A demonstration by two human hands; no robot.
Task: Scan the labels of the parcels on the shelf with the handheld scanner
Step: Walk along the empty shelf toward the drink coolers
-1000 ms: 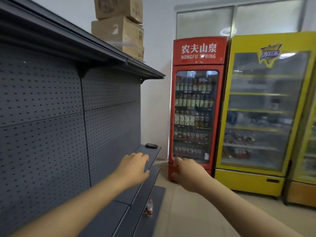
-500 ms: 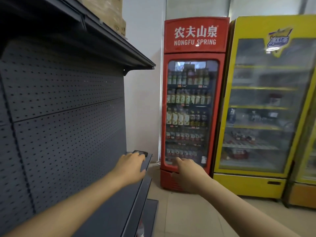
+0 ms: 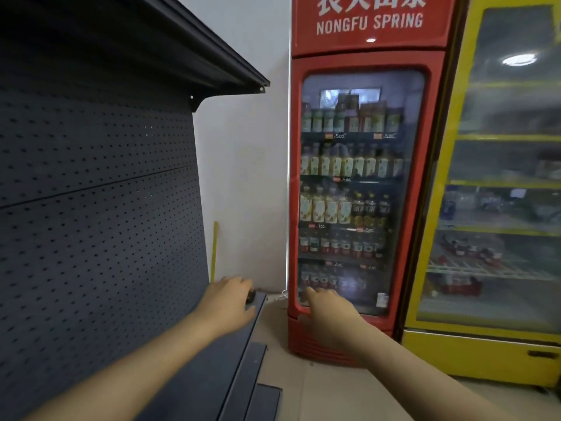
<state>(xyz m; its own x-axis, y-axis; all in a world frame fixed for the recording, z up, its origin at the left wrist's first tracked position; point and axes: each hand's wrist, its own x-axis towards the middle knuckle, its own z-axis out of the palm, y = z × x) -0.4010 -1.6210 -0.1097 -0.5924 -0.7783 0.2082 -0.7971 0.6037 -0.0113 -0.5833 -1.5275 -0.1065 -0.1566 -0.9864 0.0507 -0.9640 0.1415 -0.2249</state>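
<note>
A small black handheld scanner point(image 3: 250, 296) lies at the far end of the dark grey middle shelf point(image 3: 212, 366). Only its right edge shows. My left hand point(image 3: 228, 302) lies palm down over it, fingers curled across its top; whether they grip it is hidden. My right hand point(image 3: 329, 314) hovers palm down in the air, fingers loosely spread and holding nothing, in front of the red drinks fridge point(image 3: 364, 338). No parcels are in view.
The shelving unit has a perforated dark back panel point(image 3: 97, 208) and an overhanging top shelf point(image 3: 212, 56). Lower shelf steps point(image 3: 258, 390) jut out below. A yellow glass-door fridge point(image 3: 498, 344) stands right of the red one. Tiled floor point(image 3: 318, 390) lies between.
I have moved closer to the end of the shelf. My left hand has reached forward onto the scanner. The cardboard boxes on the top shelf have left the view.
</note>
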